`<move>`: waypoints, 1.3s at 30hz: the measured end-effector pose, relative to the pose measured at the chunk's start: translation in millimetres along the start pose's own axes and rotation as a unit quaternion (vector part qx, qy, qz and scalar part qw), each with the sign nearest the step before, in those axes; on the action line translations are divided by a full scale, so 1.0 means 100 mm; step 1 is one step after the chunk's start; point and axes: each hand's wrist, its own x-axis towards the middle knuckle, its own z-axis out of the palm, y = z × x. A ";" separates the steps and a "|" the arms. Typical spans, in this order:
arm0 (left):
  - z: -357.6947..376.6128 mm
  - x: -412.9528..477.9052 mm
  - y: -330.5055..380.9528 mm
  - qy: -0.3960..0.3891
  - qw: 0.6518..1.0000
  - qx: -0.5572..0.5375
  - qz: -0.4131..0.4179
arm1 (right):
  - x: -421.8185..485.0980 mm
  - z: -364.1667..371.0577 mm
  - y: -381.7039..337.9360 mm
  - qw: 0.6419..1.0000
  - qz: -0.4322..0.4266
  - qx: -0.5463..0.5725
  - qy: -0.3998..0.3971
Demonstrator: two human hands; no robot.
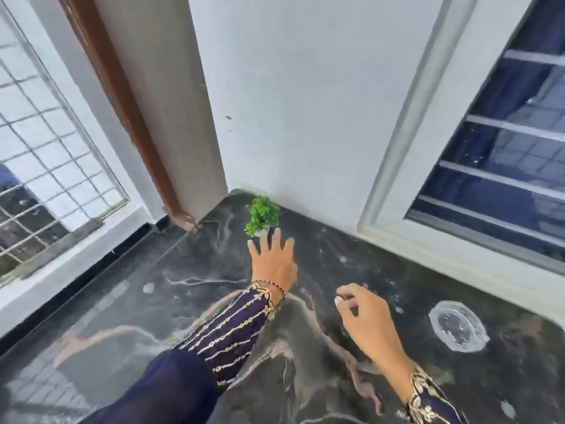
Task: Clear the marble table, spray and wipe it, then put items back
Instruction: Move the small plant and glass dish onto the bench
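A small green potted plant [263, 214] stands at the far corner of the dark marble table [159, 301], close to the white wall. My left hand [273, 261] stretches over the table with its fingers spread, the fingertips just short of the plant and covering its pot. It holds nothing. My right hand [363, 316] hovers lower and to the right, fingers loosely curled, thumb and forefinger near each other, with nothing in it. Both arms wear dark embroidered sleeves.
A white ring-shaped stain [457, 325] marks the marble at the right. A window with dark glass and bars [501, 139] runs along the right wall. A brown door frame [122, 96] and a grilled window [46, 154] stand at the left.
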 end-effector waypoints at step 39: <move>-0.05 -0.26 1.20 -0.034 0.935 -0.281 0.211 | -0.29 -0.95 1.69 0.872 0.455 0.053 0.175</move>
